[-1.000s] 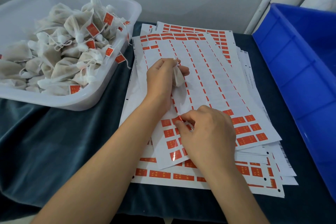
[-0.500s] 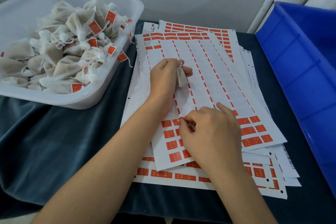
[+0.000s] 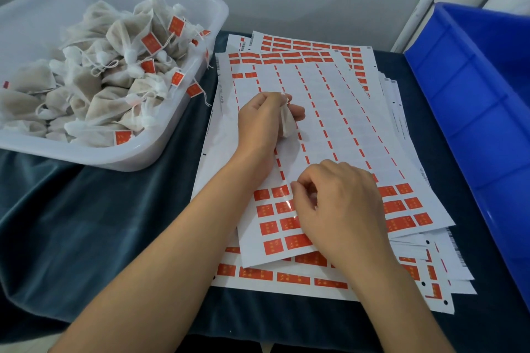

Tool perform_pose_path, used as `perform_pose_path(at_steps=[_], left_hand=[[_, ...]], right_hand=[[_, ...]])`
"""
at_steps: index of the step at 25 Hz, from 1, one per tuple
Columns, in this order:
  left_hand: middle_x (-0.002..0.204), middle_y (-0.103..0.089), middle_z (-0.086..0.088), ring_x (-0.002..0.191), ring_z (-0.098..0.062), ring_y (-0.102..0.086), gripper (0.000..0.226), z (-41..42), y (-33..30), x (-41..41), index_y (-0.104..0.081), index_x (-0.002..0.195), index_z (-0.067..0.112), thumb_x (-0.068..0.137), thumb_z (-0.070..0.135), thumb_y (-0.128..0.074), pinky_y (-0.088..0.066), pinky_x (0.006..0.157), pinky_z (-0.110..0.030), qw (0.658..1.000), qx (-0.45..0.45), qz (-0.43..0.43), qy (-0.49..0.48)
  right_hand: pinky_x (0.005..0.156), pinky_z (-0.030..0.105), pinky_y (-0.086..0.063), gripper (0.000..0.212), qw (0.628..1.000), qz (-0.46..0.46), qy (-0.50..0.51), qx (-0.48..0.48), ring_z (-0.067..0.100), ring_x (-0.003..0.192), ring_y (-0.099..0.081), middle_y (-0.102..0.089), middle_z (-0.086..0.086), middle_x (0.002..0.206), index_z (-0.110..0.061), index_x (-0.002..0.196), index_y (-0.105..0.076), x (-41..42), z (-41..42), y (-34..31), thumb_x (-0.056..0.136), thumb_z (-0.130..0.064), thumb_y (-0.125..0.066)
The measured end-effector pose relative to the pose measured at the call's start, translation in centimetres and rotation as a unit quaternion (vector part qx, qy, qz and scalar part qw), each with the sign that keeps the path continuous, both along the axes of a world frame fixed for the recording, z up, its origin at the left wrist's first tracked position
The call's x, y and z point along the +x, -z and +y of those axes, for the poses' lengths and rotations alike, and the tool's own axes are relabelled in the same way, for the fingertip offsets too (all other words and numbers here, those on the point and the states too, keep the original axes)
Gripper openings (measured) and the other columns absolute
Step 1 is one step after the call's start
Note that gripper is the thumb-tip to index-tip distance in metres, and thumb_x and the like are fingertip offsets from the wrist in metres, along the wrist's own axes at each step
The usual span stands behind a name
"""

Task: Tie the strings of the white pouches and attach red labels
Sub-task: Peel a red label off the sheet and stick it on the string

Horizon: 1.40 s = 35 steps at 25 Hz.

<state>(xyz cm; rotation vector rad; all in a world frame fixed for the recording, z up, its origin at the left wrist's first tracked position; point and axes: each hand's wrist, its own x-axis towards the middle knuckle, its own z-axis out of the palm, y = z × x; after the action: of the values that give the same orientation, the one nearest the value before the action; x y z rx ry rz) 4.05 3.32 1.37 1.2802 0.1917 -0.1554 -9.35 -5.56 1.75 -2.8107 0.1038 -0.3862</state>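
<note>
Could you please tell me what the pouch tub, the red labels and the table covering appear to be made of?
The pouch tub looks like translucent, smooth plastic: the pouches show faintly through its wall. The red labels seem to be glossy film or coated paper stickers, since they catch bright glare. The table covering is probably dark teal velvet or a similar napped fabric, judging by its soft sheen and folds.

The label sheets (image 3: 329,112) lie in an open lane between the white tub (image 3: 160,149) and blue crate (image 3: 459,100).
</note>
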Motion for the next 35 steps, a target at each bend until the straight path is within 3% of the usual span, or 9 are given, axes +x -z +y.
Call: perform_pose_path(at_steps=[6, 10, 12, 15, 20, 23, 29, 32, 35], left_hand=[[0.086, -0.079, -0.001, 0.091, -0.018, -0.077, 0.019, -0.1, -0.3, -0.1, -0.07, 0.102, 0.02, 0.103, 0.023, -0.051, -0.06, 0.095, -0.045, 1.0, 0.024, -0.007, 0.001], [0.082, -0.077, 0.005, 0.084, -0.013, -0.076, 0.018, -0.4, -0.2, -0.2, -0.07, 0.1, 0.024, 0.105, 0.025, -0.052, -0.062, 0.076, -0.032, 0.996, 0.077, -0.037, 0.007], [0.082, -0.077, 0.007, 0.081, -0.009, -0.076, 0.016, -0.5, -0.2, -0.5, -0.07, 0.101, 0.023, 0.104, 0.025, -0.054, -0.059, 0.069, -0.026, 0.99, 0.118, -0.071, 0.02], [0.085, -0.078, 0.008, 0.082, -0.009, -0.076, 0.012, -0.7, 0.1, -0.8, -0.07, 0.104, 0.02, 0.103, 0.025, -0.059, -0.062, 0.077, -0.029, 0.982, 0.144, -0.117, 0.037], [0.081, -0.076, 0.008, 0.078, -0.009, -0.075, 0.01, -0.9, -0.1, -1.1, -0.07, 0.098, 0.022, 0.103, 0.025, -0.062, -0.053, 0.063, -0.009, 0.973, 0.171, -0.146, 0.041], [0.079, -0.076, 0.007, 0.076, -0.01, -0.074, 0.011, -1.0, 0.0, -1.4, -0.07, 0.094, 0.022, 0.102, 0.025, -0.062, -0.054, 0.062, -0.01, 0.971, 0.176, -0.151, 0.052], [0.079, -0.075, 0.005, 0.076, -0.012, -0.075, 0.015, -1.3, -0.5, -1.9, -0.071, 0.093, 0.02, 0.104, 0.025, -0.061, -0.055, 0.064, -0.012, 0.966, 0.179, -0.171, 0.079], [0.084, -0.076, 0.005, 0.08, -0.014, -0.075, 0.017, -1.3, -0.8, -2.1, -0.072, 0.093, 0.018, 0.104, 0.021, -0.06, -0.06, 0.073, -0.02, 0.964, 0.175, -0.179, 0.094], [0.084, -0.077, 0.003, 0.079, -0.016, -0.075, 0.017, -1.3, -1.1, -2.2, -0.072, 0.092, 0.017, 0.104, 0.019, -0.059, -0.061, 0.075, -0.023, 0.966, 0.156, -0.181, 0.1]], right_hand=[[0.062, 0.014, -0.048, 0.015, 0.972, 0.016, 0.092, 0.214, 0.0, 0.071, -0.067, -0.066, -0.018, 0.079, -0.034, 0.093, -0.056, 0.5, -3.2, -0.1, 0.101, -0.046, -0.054], [0.05, 0.01, -0.049, 0.014, 0.936, -0.064, 0.107, 0.33, 0.0, 0.067, -0.07, -0.069, -0.022, 0.08, -0.035, 0.1, -0.055, 2.3, -4.6, -1.4, 0.105, -0.045, -0.047], [0.054, 0.007, -0.05, 0.013, 0.913, -0.083, 0.089, 0.389, 0.005, 0.065, -0.072, -0.072, -0.019, 0.078, -0.033, 0.107, -0.057, 4.1, -4.6, -2.1, 0.107, -0.042, -0.049], [0.061, 0.014, -0.058, 0.011, 0.88, -0.089, 0.07, 0.462, 0.008, 0.07, -0.075, -0.074, -0.016, 0.083, -0.031, 0.111, -0.062, 6.7, -4.5, -2.8, 0.106, -0.036, -0.054], [0.072, 0.028, -0.064, 0.01, 0.851, -0.089, 0.044, 0.516, 0.013, 0.08, -0.077, -0.076, -0.012, 0.093, -0.026, 0.109, -0.07, 8.1, -5.0, -1.6, 0.102, -0.027, -0.063], [0.073, 0.028, -0.064, 0.016, 0.828, -0.098, 0.036, 0.551, 0.015, 0.083, -0.077, -0.077, -0.008, 0.097, -0.027, 0.114, -0.07, 7.7, -5.0, -0.3, 0.098, -0.023, -0.069], [0.074, 0.02, -0.06, 0.042, 0.831, -0.119, 0.021, 0.544, 0.012, 0.089, -0.077, -0.078, -0.009, 0.098, -0.038, 0.134, -0.057, 7.7, -5.3, 0.4, 0.097, -0.023, -0.071], [0.071, 0.018, -0.059, 0.032, 0.818, -0.118, 0.041, 0.562, 0.009, 0.086, -0.076, -0.078, -0.011, 0.094, -0.034, 0.129, -0.062, 7.6, -5.6, 0.4, 0.098, -0.024, -0.068], [0.064, 0.015, -0.056, 0.012, 0.809, -0.126, 0.066, 0.571, 0.007, 0.079, -0.072, -0.076, -0.01, 0.085, -0.028, 0.109, -0.073, 7.6, -5.6, 0.2, 0.099, -0.024, -0.066]])
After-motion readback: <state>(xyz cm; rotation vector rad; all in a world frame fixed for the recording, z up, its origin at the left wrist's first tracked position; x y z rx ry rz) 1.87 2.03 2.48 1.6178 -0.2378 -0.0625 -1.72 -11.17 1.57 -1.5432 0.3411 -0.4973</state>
